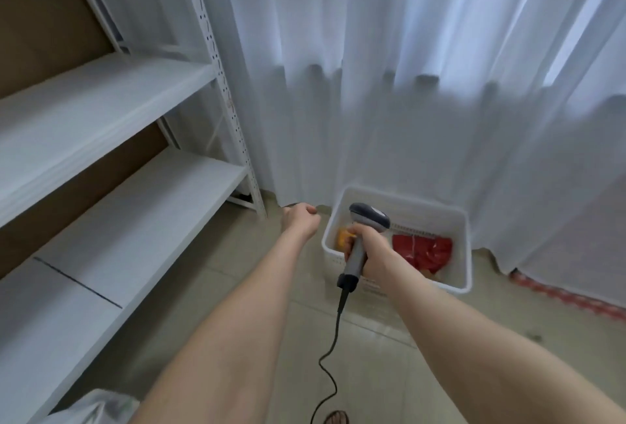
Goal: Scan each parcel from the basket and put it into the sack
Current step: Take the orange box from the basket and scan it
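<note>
White plastic forms the basket [464, 220], which stands on the tiled floor [372, 373] against the curtain [406, 85]. Inside it we see a red parcel [423, 251] and, partly hidden, an orange item [341, 237]. Our right hand [367, 249] grips the barcode scanner [367, 220] by its handle, above the basket, cable [333, 339] hanging down. Our left hand [299, 218] is curled into an empty fist beside the shelving unit [101, 139]. A pale sack edge [91, 406] shows at lower left.
</note>
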`<state>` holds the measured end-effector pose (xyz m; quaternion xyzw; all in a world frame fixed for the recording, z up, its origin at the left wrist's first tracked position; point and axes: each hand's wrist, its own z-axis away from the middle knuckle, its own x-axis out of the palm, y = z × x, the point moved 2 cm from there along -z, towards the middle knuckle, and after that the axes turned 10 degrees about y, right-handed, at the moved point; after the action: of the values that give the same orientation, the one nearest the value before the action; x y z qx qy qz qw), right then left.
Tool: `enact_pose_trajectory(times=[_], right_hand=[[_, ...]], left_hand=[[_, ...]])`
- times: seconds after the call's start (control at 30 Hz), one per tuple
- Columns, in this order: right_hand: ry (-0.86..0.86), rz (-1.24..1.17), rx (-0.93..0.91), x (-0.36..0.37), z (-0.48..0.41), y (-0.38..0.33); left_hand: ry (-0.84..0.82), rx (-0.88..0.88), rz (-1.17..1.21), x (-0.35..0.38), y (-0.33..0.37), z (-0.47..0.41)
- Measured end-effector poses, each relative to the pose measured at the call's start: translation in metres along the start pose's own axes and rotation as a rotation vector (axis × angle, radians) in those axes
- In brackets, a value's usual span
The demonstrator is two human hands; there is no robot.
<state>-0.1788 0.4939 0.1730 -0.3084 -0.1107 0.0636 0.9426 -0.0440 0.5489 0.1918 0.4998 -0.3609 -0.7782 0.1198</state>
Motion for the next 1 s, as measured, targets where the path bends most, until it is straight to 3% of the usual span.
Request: enact_pose_trajectory(times=[0.17,0.6,0.8,1.0], right_hand=[[0.121,-0.045,-0.021,-0.007,-0.064,-0.069],[0.16,-0.081,0.16,-0.041,-0.298,-0.199],[0.224,-0.004,0.229,-0.057,-0.447,-0.212],[0.313,0.096,0.301,-0.059,-0.603,-0.161]], left_hand=[[-0.104,0.035,-0.051,0.055,0.061,-0.066],[-0.224,-0.049,-0.14,0.248,0.149,-0.225],[-0.297,-0.15,-0.206,0.352,0.123,-0.306],[-0.335,-0.266,-0.254,0.452,0.036,-0.379]])
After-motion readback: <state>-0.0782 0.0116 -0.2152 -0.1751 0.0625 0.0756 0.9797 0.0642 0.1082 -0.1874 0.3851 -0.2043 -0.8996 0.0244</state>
